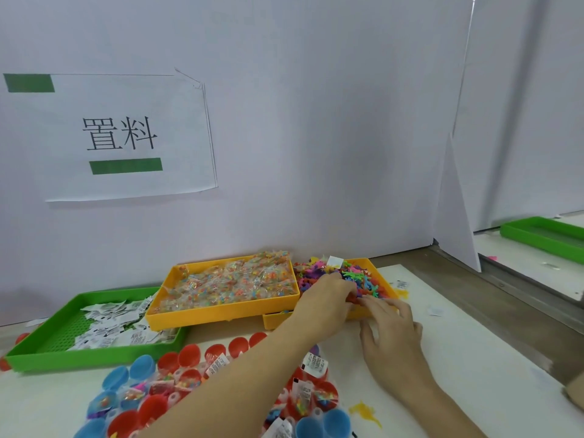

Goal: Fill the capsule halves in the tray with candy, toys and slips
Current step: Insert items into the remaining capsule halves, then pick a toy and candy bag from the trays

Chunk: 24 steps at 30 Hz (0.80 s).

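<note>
Many red, blue capsule halves (151,409) — some filled.

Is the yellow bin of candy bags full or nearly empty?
Full. The candy bags cover the whole yellow bin and heap above its far rim.

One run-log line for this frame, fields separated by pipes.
left hand: reaching into toy tray | right hand: at tray's near edge, grip unclear | capsule halves: some filled
</note>
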{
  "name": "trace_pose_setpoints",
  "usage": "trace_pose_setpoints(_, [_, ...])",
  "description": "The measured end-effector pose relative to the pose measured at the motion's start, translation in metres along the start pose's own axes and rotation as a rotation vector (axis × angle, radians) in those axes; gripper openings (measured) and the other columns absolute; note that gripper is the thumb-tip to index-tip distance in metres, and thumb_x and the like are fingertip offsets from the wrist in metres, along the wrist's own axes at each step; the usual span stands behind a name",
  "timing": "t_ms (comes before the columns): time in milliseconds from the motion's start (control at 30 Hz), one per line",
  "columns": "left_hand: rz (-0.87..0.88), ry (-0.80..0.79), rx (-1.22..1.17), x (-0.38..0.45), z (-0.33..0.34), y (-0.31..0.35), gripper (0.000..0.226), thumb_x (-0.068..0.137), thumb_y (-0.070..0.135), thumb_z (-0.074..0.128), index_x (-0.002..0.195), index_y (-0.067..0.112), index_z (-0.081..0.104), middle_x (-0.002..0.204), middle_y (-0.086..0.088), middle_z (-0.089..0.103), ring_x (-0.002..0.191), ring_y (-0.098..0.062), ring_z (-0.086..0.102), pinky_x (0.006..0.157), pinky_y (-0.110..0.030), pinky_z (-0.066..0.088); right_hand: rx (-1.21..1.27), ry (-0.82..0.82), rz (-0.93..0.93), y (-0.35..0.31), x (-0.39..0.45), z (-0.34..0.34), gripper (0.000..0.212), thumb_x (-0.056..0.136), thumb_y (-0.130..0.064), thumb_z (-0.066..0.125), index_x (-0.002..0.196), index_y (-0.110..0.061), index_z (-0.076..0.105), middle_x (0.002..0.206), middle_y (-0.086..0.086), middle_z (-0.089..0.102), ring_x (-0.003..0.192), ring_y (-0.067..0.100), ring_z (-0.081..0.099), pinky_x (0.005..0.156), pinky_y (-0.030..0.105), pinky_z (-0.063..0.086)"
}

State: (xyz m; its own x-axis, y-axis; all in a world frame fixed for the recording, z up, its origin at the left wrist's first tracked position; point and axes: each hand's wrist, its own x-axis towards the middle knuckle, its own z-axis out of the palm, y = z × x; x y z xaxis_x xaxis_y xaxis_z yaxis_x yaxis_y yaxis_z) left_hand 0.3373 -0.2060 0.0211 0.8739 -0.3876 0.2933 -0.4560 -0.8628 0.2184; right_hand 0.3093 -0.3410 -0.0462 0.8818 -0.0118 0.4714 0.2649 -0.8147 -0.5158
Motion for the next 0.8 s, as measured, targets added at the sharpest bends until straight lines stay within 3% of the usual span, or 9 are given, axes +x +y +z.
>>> trace_pose_setpoints(233, [0.009,0.141,-0.098,-0.001,-0.002,-0.004,0.021,0.098,0.018,0.054,0.104,0.009,0.072,0.102,-0.008,0.062,0.096,-0.021,0.056,0.076,-0.03,0.046,0.077,0.09,-0.017,0.002,0.001,0.0,0.036,0.097,-0.025,0.059,0.133,-0.027,0.06,0.133,-0.008,0.06,0.13,0.016,0.041,0.097,0.041,0.037])
trace_pose_setpoints(333, [0.03,0.154,-0.156,-0.003,-0.006,0.001,0.024,0.099,0.017,0.053,0.107,0.005,0.071,0.102,-0.009,0.07,0.093,-0.02,0.063,0.082,-0.032,0.052,0.165,0.151,-0.039,-0.002,0.001,0.0,0.037,0.094,-0.021,0.066,0.131,-0.02,0.062,0.129,0.001,0.064,0.125,0.023,0.052,0.098,0.039,0.041])
trace_pose_setpoints(433, [0.069,0.151,-0.219,-0.007,-0.012,0.008,0.022,0.097,0.018,0.057,0.106,0.005,0.073,0.098,-0.009,0.072,0.081,-0.012,0.059,0.074,-0.018,0.047,0.288,0.196,-0.028,-0.004,-0.001,-0.003,0.038,0.092,-0.02,0.067,0.13,-0.015,0.063,0.121,0.007,0.066,0.111,0.025,0.061,0.093,0.031,0.047])
trace_pose_setpoints(533, [0.134,0.135,-0.227,-0.013,-0.022,0.011,0.019,0.096,0.016,0.058,0.101,0.006,0.074,0.091,-0.008,0.072,0.072,-0.008,0.051,0.065,-0.007,0.032,0.359,0.232,-0.096,-0.007,-0.004,-0.008,0.029,0.089,-0.018,0.067,0.118,-0.013,0.07,0.104,0.002,0.071,0.086,0.013,0.063,0.072,0.012,0.047])
trace_pose_setpoints(600, [0.159,0.066,-0.207,-0.016,-0.029,0.008,0.022,0.097,0.017,0.057,0.097,0.005,0.074,0.085,-0.008,0.071,0.066,-0.009,0.048,0.061,-0.01,0.032,0.372,0.243,-0.121,-0.008,-0.006,-0.01,0.022,0.087,-0.012,0.07,0.11,-0.012,0.074,0.093,-0.004,0.072,0.075,0.006,0.062,0.063,0.006,0.046])
trace_pose_setpoints(667, [0.141,0.024,-0.202,-0.019,-0.034,0.002,0.027,0.098,0.023,0.054,0.091,0.006,0.074,0.077,-0.007,0.07,0.059,-0.015,0.05,0.055,-0.018,0.038,0.363,0.231,-0.127,-0.008,-0.007,-0.01,0.018,0.087,-0.008,0.072,0.104,-0.011,0.076,0.088,-0.008,0.07,0.074,0.002,0.06,0.069,0.002,0.045])
trace_pose_setpoints(733, [0.065,0.114,-0.185,-0.023,-0.04,-0.008,0.026,0.098,0.024,0.054,0.089,0.008,0.072,0.077,-0.007,0.069,0.066,-0.021,0.057,0.063,-0.033,0.049,0.348,0.23,-0.11,-0.007,-0.006,-0.01,0.015,0.086,-0.007,0.073,0.101,-0.01,0.076,0.083,-0.011,0.067,0.072,0.0,0.059,0.065,0.003,0.046])
trace_pose_setpoints(800, [-0.079,0.32,-0.115,-0.022,-0.044,-0.025,0.018,0.097,0.016,0.053,0.097,0.009,0.069,0.092,-0.008,0.067,0.086,-0.022,0.057,0.077,-0.036,0.05,0.339,0.232,-0.087,-0.005,-0.005,-0.009,0.013,0.087,-0.007,0.073,0.099,-0.009,0.076,0.08,-0.014,0.064,0.071,0.001,0.06,0.059,0.006,0.042])
